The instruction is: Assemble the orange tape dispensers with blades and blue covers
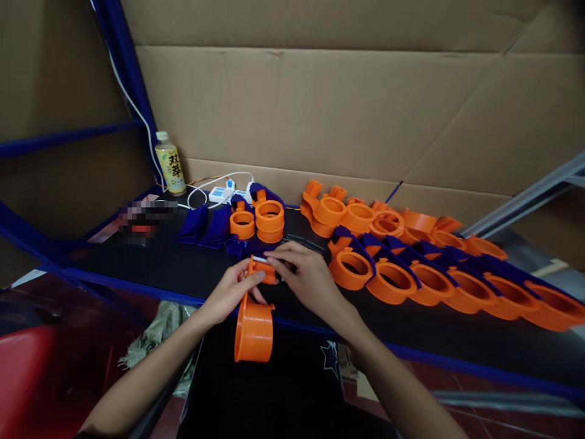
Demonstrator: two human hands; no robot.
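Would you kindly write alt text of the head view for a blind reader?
A person's left hand holds an orange ringed part while the right hand is at a pale toothed strip at its upper end. Similar orange parts, some with blue pieces, line the right of the black table; a bottle stands back left.

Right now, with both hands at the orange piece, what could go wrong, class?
Nick: the white toothed strip lies close to the fingers of the right hand, so a slip might scratch them.
Drop: the ring of the orange piece hangs past the front edge of the table; if the left hand loosens, it could fall.
Knock: the bottle stands near the white power strip; tipped, it might land there.
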